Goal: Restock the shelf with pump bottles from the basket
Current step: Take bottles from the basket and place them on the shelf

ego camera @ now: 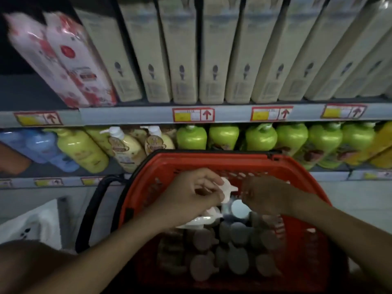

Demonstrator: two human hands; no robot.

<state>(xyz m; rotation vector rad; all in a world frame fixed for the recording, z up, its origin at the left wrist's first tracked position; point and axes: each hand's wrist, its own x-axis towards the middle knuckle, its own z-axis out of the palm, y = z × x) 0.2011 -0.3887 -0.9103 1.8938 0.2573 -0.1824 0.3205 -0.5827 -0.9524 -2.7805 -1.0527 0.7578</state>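
A red plastic basket sits below me, packed with several pump bottles whose grey and white pump heads point up. My left hand is over the basket's far half, fingers closed around a white pump head. My right hand hovers just to the right of that pump, fingers curled and blurred; whether it touches anything I cannot tell. Beyond the basket, the lower shelf holds cream pump bottles, with green bottles to their right.
Yellow-green bottles and blue bottles stand at the left of the lower shelf, orange ones at the right. Beige boxes and pink packs fill the upper shelf. A white bag lies at the lower left.
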